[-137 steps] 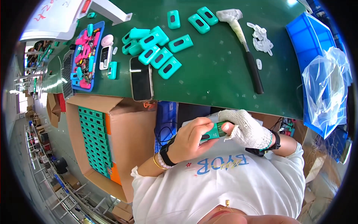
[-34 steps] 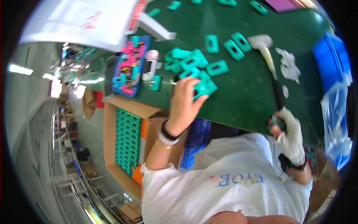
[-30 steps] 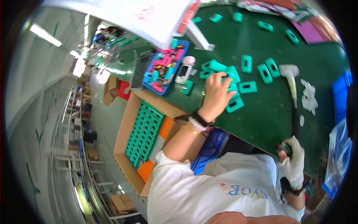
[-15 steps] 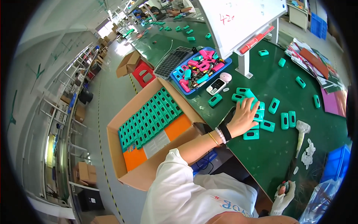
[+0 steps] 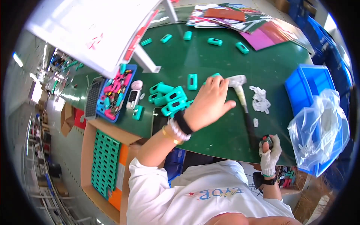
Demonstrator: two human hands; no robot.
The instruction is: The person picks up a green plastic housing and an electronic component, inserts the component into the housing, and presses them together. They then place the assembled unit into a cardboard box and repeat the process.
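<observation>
My left hand [image 5: 208, 99], bare with a black wristband and bracelets, stretches over the green table. Its thumb sticks out, and its fingertips reach a teal plastic casing [image 5: 214, 75] that they partly cover. More teal casings [image 5: 176, 94] lie heaped to the left of this hand, and a single teal casing [image 5: 192, 81] lies just beyond it. At the right, my right hand [image 5: 270, 153], in a white glove with bare fingertips, is closed around a small dark object [image 5: 266, 140] with a touch of red; its kind is not clear. A white-headed mallet [image 5: 240, 87] lies between the hands.
Small white plastic pieces [image 5: 259, 100] lie right of the mallet. A blue bin [image 5: 309, 82] with a clear plastic bag stands at right. A blue tray [image 5: 131, 71] holds pink and teal parts. Left below is a cardboard box [image 5: 87, 150] of teal casings. A whiteboard [image 5: 90, 33] overhangs the table.
The view has swung to the right. My left hand has left the heap of teal casings and moved right, toward the mallet. My right hand keeps its hold on the dark object.
</observation>
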